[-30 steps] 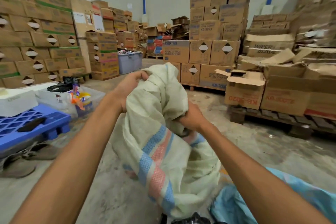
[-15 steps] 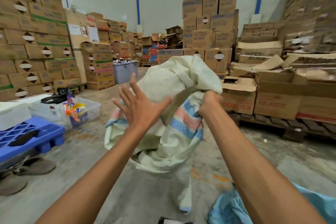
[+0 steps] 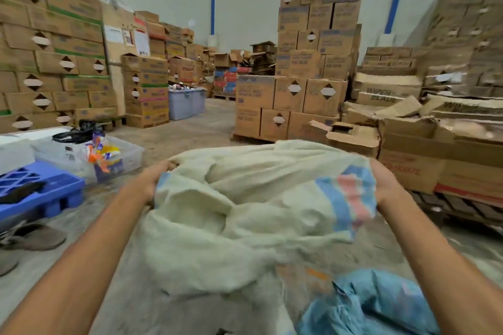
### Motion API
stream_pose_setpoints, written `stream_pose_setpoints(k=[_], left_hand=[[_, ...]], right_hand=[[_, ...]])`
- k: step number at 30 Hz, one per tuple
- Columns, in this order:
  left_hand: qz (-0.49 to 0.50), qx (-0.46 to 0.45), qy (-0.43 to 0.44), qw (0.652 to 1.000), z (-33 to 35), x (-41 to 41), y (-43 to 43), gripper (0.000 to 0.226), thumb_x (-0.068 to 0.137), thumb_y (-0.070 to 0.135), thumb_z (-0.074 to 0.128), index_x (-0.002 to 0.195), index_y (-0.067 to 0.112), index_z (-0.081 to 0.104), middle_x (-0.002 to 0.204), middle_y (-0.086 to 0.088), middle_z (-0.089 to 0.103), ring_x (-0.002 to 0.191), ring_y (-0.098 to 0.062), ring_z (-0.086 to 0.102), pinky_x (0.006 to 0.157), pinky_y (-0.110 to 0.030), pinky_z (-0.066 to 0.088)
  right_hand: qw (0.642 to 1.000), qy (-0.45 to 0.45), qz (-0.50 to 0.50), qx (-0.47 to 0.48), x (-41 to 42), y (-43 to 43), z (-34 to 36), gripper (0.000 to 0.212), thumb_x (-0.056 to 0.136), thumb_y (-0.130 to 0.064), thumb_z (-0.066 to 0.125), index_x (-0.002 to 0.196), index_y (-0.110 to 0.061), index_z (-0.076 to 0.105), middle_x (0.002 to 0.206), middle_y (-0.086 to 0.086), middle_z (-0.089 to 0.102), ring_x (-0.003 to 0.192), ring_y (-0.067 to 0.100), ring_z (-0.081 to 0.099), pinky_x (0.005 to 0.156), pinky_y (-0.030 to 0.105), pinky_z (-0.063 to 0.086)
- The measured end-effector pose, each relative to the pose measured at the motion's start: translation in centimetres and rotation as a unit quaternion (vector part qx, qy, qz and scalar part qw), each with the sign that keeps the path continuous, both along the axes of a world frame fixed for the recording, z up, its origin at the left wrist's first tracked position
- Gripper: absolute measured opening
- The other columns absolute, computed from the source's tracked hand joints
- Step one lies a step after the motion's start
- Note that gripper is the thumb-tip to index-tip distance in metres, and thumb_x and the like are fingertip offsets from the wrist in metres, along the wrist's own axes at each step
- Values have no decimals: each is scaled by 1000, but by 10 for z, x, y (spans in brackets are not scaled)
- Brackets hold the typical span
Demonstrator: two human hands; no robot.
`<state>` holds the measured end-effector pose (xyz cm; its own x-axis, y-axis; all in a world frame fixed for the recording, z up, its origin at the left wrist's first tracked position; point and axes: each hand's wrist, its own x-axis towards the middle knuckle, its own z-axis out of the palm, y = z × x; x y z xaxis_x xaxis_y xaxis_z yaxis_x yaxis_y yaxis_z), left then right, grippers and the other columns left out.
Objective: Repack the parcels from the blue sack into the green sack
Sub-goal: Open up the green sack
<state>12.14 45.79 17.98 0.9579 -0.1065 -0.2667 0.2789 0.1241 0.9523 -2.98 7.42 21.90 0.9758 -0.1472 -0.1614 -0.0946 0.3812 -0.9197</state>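
Two hands on one pale green sack (image 3: 245, 212), lifted off the floor (image 3: 190, 133) and stretched wide, all a little blurred. Left hand (image 3: 152, 187) gripping the sack's left edge, fingers curled into the cloth and mostly hidden behind it. Right hand (image 3: 386, 187) gripping the right edge at the blue and pink stripes, fingers likewise wrapped in the fabric. Blue sack (image 3: 375, 304) crumpled low at the right, under the right forearm; touching the green sack or not, cannot tell. Off to the left: blue plastic pallet (image 3: 40, 193), clear tub (image 3: 128, 155) of bright packets just beside it, worn shoe (image 3: 35, 236) on the concrete. Beyond the sack: stacked cardboard boxes (image 3: 307, 95), grey bin (image 3: 186, 102), wooden pallet (image 3: 449, 207) loaded with cartons at the right.
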Motion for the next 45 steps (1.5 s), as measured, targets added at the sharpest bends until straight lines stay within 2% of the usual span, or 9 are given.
stream_pose_setpoints(k=[6,9,12,17,25,30,35,40,45], left_hand=[[-44,21,32,998,2,-10,14,29,80,3,33,56,15,45,58,-8,42,50,-26,47,47,-26,45],[-39,-20,-8,999,13,-19,-2,24,67,-1,30,54,20,30,52,-3,31,43,-20,36,41,-22,36],[-55,-33,-32,997,27,-32,-21,19,57,1,33,52,19,28,47,0,31,39,-19,36,40,-21,37],[-100,31,-67,992,48,-43,-48,17,63,3,36,56,19,34,52,0,34,44,-19,38,48,-24,36],[-39,34,-89,995,41,-35,-40,9,54,10,44,62,15,42,61,-4,45,50,-24,49,53,-27,44],[-72,54,-87,992,46,-39,-42,4,62,11,51,64,14,52,64,-5,54,57,-23,54,60,-29,45],[-15,229,-267,936,38,-34,-66,93,65,65,76,134,16,40,131,-10,58,104,-22,61,84,-37,53],[186,502,-548,643,-3,-49,-76,119,61,95,47,151,21,23,153,-9,28,146,-29,21,118,-60,3],[198,464,-403,764,-60,-50,-79,151,37,100,55,157,27,-2,163,-16,-12,150,-35,-14,113,-69,-3]], right_hand=[[963,147,9,-227,-2,-3,-42,36,104,-29,47,115,1,63,95,16,73,75,30,70,70,36,49],[864,150,-104,-469,33,12,-44,57,93,-44,57,135,-6,52,122,16,61,104,30,62,89,44,53],[808,-17,-151,-569,49,42,-38,77,85,-52,59,152,-27,29,154,13,34,138,32,38,112,55,34],[703,-201,99,-675,49,116,-18,145,51,-80,77,155,-37,-14,167,-5,8,149,18,20,122,46,20],[811,-140,207,-529,47,146,-47,136,67,-66,77,154,-33,-22,167,-8,7,148,14,24,120,37,26],[678,-160,51,-715,50,159,-76,143,63,-44,84,147,-43,-32,137,14,54,114,29,59,93,49,53],[744,-104,-131,-647,71,131,-78,37,78,-38,51,113,-28,61,96,3,70,88,31,65,70,38,54],[853,99,-327,-395,80,100,-50,26,97,-8,46,112,-1,66,112,17,67,102,35,64,78,37,49],[925,93,-366,-44,75,74,-20,30,99,-12,38,118,-5,60,96,8,61,78,18,57,75,32,49]])
